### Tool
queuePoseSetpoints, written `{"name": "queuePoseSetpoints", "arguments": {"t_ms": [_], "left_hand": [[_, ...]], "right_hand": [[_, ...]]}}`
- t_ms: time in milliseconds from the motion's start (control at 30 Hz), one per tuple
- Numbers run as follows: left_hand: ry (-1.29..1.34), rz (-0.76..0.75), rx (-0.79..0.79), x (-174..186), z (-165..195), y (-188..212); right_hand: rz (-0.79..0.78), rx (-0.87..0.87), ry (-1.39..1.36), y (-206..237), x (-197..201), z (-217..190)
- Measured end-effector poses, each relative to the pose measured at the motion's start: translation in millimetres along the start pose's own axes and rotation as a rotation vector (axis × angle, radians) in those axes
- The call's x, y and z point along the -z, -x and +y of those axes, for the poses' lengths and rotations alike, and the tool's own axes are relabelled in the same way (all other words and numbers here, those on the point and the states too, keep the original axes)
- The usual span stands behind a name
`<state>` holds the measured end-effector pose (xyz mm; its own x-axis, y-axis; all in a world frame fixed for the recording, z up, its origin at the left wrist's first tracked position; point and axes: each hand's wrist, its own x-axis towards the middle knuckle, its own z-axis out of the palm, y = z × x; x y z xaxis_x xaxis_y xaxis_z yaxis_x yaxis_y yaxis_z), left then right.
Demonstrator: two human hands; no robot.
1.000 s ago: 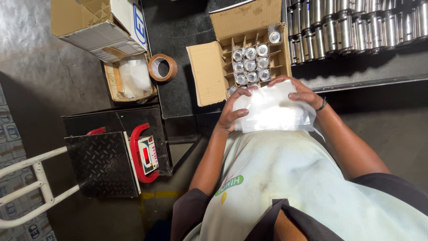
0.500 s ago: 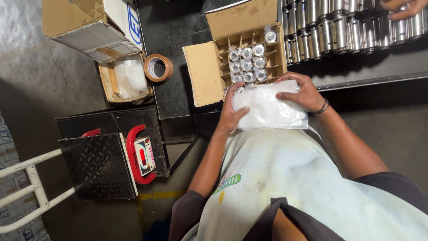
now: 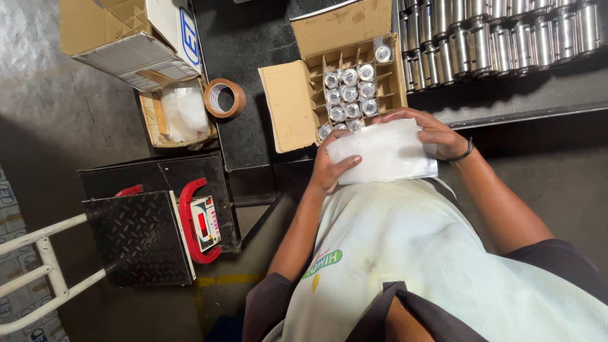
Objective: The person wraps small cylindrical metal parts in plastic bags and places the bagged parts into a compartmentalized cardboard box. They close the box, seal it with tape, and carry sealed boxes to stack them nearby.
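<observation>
Both hands grip a stack of white plastic bags (image 3: 386,152) held against the torso. The left hand (image 3: 330,166) clamps the left end, fingers curled over it; the right hand (image 3: 429,132) closes over the far right edge. Just beyond the stack, an open cardboard box (image 3: 297,101) with dividers holds wrapped metal cylinders (image 3: 348,95). Bare metal cylinders (image 3: 500,35) line the counter (image 3: 506,95) at far right. A tape roll (image 3: 224,98) lies left of the box; a platform scale (image 3: 142,237) stands at near left.
</observation>
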<state>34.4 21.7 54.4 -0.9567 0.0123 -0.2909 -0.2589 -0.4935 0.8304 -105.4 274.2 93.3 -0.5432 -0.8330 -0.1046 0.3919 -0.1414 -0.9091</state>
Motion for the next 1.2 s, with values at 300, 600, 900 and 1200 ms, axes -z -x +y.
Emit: {"name": "queuePoseSetpoints", "arguments": {"t_ms": [300,600,900,1200], "left_hand": [[0.105,0.069,-0.035,-13,13,0],[-0.159,-0.099,-0.116,-17,28,4],[-0.503,-0.019,-0.312,-21,30,2],[-0.133,-0.024,-0.036,11,32,-15]], "right_hand": [[0.219,-0.100,0.097,15,-17,0],[0.294,-0.055,0.114,15,-10,26],[0.240,-0.128,0.283,24,-27,-5],[0.204,0.078,0.144,22,-6,30]]}}
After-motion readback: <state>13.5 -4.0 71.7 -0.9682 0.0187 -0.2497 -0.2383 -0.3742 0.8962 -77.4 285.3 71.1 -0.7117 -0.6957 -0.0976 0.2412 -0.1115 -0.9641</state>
